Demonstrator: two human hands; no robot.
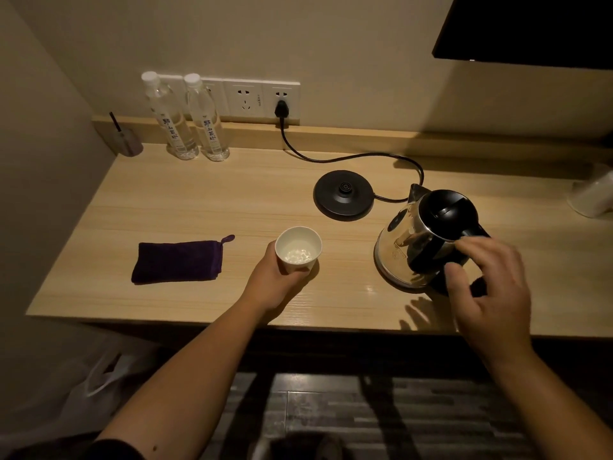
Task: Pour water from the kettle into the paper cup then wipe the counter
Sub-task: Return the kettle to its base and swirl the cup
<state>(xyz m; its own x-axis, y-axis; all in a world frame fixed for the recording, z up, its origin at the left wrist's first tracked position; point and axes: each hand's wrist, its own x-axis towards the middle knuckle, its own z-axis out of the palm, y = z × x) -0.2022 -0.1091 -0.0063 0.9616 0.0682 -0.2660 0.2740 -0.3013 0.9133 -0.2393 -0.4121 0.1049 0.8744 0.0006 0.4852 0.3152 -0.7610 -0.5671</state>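
Observation:
A white paper cup (298,249) stands on the wooden counter (199,207) with water in its bottom. My left hand (275,280) is wrapped around its lower side. The steel kettle (414,240) with a black lid and handle rests on the counter to the right, off its base. My right hand (487,280) hovers over the kettle's handle with fingers spread, not closed on it. A folded dark purple cloth (177,262) lies flat to the left of the cup.
The black kettle base (343,195) sits behind the cup, its cord running to a wall socket (281,109). Two water bottles (189,121) stand at the back left beside a small holder (127,141). Wrapped cups (593,194) lie far right.

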